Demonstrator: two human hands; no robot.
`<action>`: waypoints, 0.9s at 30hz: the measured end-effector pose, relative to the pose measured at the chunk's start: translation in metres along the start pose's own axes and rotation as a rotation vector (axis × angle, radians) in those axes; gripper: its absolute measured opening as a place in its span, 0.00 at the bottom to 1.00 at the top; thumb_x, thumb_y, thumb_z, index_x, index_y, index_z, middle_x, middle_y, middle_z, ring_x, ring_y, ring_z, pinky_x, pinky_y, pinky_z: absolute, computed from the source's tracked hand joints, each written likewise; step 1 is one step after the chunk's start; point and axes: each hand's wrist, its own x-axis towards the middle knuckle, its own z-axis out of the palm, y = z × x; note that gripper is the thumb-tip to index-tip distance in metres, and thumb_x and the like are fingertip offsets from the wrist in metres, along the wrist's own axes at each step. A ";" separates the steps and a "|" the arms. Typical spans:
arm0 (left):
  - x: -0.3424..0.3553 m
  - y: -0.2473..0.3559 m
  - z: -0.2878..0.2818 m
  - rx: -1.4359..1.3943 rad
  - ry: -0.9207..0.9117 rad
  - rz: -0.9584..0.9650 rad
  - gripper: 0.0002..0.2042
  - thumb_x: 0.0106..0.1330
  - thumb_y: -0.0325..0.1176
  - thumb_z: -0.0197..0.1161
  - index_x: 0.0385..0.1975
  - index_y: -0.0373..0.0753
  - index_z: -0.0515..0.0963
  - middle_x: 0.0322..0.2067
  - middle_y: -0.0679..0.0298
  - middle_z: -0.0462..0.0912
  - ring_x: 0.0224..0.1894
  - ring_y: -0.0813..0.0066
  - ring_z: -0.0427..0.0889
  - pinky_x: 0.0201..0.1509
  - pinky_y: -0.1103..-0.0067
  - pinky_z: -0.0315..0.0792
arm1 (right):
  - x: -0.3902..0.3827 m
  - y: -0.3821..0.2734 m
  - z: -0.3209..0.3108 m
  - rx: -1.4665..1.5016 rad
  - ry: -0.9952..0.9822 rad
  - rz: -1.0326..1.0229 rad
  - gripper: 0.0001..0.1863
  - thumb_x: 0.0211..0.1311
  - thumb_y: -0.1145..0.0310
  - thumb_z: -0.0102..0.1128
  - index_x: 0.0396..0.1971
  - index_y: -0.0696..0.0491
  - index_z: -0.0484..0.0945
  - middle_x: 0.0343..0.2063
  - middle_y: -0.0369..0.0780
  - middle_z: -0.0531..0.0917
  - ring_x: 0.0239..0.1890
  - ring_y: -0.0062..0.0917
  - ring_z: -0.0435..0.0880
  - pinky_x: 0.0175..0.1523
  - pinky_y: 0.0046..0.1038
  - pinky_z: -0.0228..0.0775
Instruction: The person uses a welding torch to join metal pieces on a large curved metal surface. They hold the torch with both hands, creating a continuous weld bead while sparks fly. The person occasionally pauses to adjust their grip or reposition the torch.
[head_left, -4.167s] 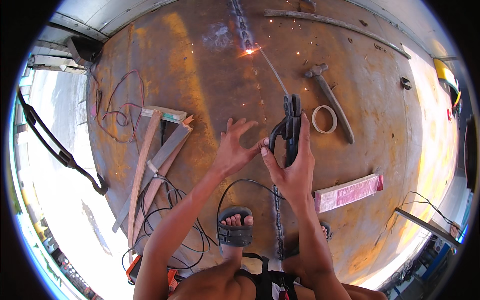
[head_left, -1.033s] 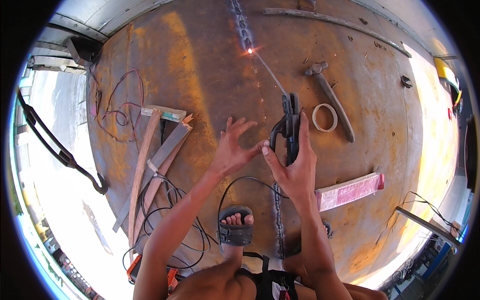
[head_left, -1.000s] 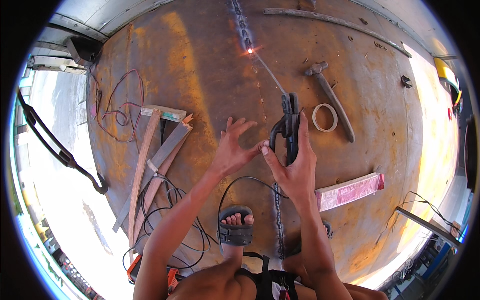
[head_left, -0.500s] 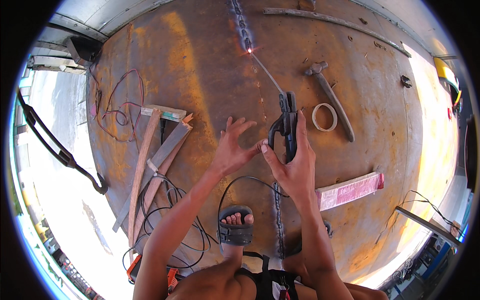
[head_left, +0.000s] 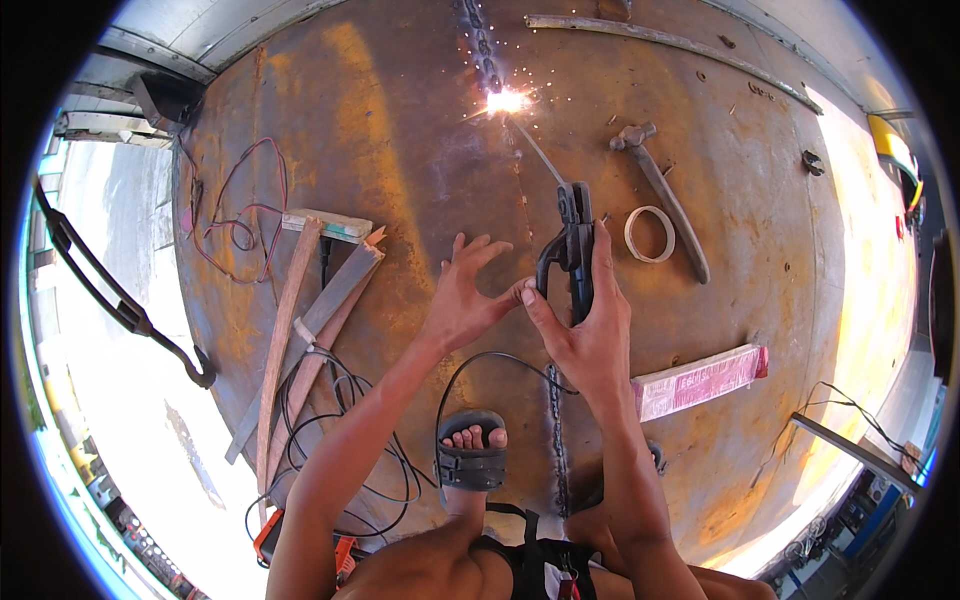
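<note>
My right hand (head_left: 592,335) is wrapped round a black welding electrode holder (head_left: 577,240). A thin welding rod (head_left: 541,156) slants from its jaws up and left to a bright arc (head_left: 507,101) throwing sparks. The arc sits at the near end of a dark, rippled weld bead (head_left: 484,55) on a rusty steel plate (head_left: 420,120). My left hand (head_left: 466,295) is open, fingers spread above the plate, its thumb tip touching my right thumb beside the holder's lever. From the holder, a black cable (head_left: 452,378) loops back past my sandalled foot (head_left: 470,450).
Right of the holder lie a hammer (head_left: 668,200), a tan ring (head_left: 649,235) and a pink-and-white rod packet (head_left: 700,382). Wooden strips (head_left: 290,340) and coiled cable (head_left: 345,400) lie at left. A long metal bar (head_left: 660,42) crosses the far right; another weld (head_left: 557,440) runs near my foot.
The small red glow at the rod's tip has flared into a bright arc with flying sparks. Both hands and the holder look unmoved.
</note>
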 end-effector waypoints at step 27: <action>0.003 -0.006 0.002 -0.064 -0.007 -0.010 0.43 0.61 0.66 0.80 0.72 0.46 0.80 0.81 0.41 0.67 0.89 0.36 0.46 0.87 0.38 0.42 | -0.001 0.002 0.001 -0.012 0.016 -0.024 0.55 0.68 0.61 0.80 0.84 0.65 0.53 0.58 0.56 0.87 0.60 0.44 0.90 0.64 0.40 0.81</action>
